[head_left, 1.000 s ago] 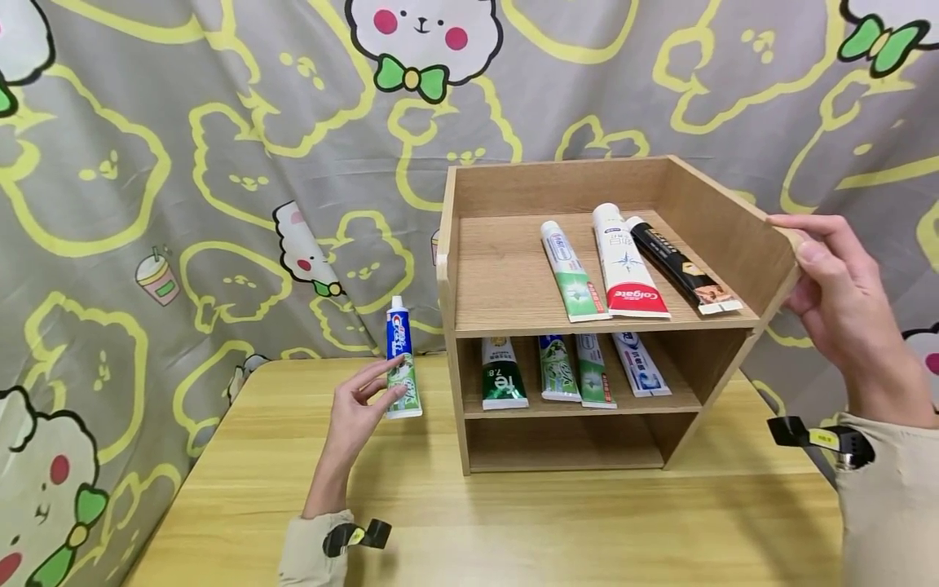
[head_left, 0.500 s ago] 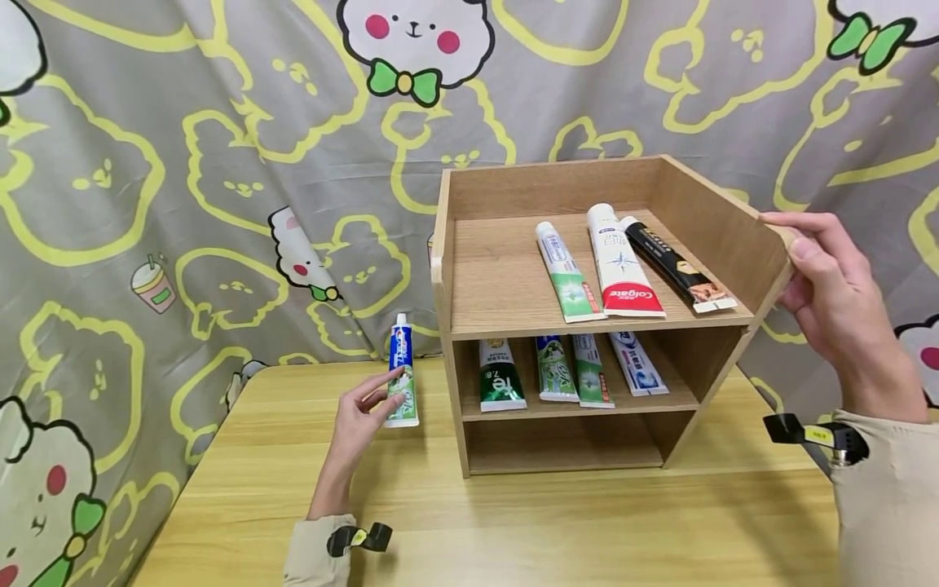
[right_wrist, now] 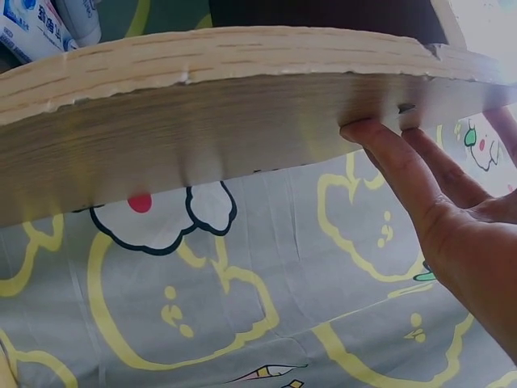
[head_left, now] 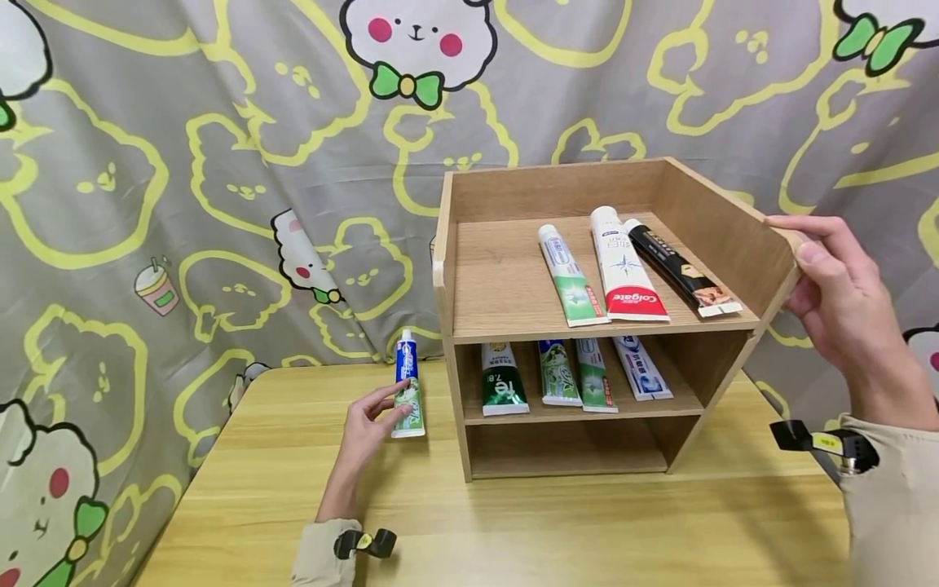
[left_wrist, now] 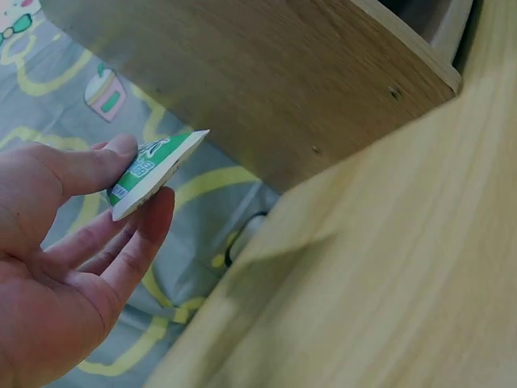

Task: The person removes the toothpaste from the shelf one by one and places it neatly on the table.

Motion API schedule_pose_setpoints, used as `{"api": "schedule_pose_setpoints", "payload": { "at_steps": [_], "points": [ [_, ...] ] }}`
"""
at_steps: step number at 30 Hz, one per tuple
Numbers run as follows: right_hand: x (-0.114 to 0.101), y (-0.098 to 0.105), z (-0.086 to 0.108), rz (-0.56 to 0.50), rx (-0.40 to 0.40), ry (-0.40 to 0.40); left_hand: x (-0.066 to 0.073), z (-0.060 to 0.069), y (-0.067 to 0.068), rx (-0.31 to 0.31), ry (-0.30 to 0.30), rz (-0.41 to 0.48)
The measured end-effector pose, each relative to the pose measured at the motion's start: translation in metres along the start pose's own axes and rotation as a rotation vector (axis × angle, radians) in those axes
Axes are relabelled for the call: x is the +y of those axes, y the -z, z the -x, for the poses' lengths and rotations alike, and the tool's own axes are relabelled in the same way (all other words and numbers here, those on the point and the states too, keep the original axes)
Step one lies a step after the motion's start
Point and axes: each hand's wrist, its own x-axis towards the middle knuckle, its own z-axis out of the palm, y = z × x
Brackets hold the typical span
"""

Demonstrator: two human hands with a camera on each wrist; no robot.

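My left hand [head_left: 367,425] pinches a blue-and-green toothpaste tube [head_left: 407,364] between thumb and fingers, left of the wooden shelf unit [head_left: 495,269]. Cap up, the tube is held above the table; in the left wrist view its white crimped end [left_wrist: 171,171] faces the camera. At the unit's upper right corner, my right hand [head_left: 844,297] grips the side panel, thumb at the front edge. The right wrist view shows fingertips [right_wrist: 363,131] against the panel's outer face. On the top shelf lie a white-and-green tube [head_left: 574,281], a red-and-white Colgate tube [head_left: 623,265] and a black tube [head_left: 682,265].
The middle shelf holds several toothpaste tubes, among them a dark green one [head_left: 504,387] and a white-and-blue one [head_left: 642,371]. A patterned grey curtain [head_left: 220,147] hangs behind the wooden table [head_left: 249,473]. The bottom compartment [head_left: 565,447] faces forward.
My left hand has moved down and slightly to the right, lowering the toothpaste tube beside the unit. My right hand keeps its grip on the side panel.
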Motion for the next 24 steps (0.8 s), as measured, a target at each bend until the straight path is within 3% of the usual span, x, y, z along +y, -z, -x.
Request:
{"api": "schedule_pose_setpoints", "payload": {
  "at_steps": [14, 24],
  "points": [
    [-0.001, -0.002, 0.001, 0.031, 0.018, 0.004, -0.021, -0.002, -0.005, -0.04, 0.091, -0.026],
    [0.003, -0.001, 0.002, 0.033, 0.026, 0.013, -0.027, 0.002, -0.015, -0.044, 0.098, -0.117]
  ]
}}
